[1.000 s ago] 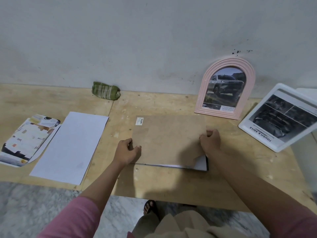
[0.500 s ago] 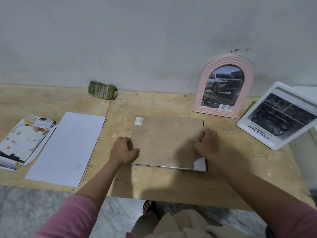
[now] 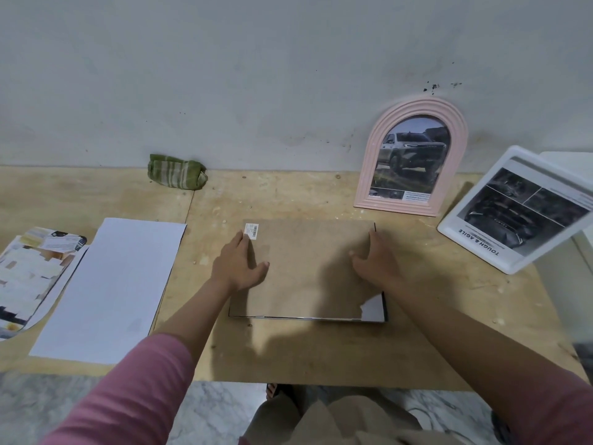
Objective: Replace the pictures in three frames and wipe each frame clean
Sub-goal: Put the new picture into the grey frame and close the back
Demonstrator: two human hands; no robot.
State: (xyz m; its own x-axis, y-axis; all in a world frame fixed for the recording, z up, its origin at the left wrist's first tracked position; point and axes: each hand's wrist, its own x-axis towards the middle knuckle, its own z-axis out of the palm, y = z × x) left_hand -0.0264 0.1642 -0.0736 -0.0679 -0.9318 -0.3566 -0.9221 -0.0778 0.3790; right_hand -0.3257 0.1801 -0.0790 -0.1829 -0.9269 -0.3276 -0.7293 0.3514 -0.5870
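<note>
A rectangular black frame lies face down on the plywood table, its brown backing board (image 3: 308, 268) on top with a barcode sticker at the far left corner. The board's near right corner is torn, showing the frame (image 3: 373, 311) beneath. My left hand (image 3: 239, 266) lies flat and spread on the board's left side. My right hand (image 3: 373, 263) presses flat on its right side. A pink arched frame (image 3: 414, 107) with a truck picture leans on the wall. A white frame (image 3: 516, 207) with a dark car picture leans at the right. A green striped cloth (image 3: 176, 171) lies by the wall.
A blank white sheet (image 3: 112, 289) lies left of the frame on the table (image 3: 288, 351). Further left lie cut-out printed pictures (image 3: 29, 274). A white box or ledge (image 3: 574, 168) stands behind the white frame. The table's front edge is close to my knees.
Both hands have gone from curled at the board's side edges to flat with fingers spread on top of the board. The left hand slid toward the far left corner.
</note>
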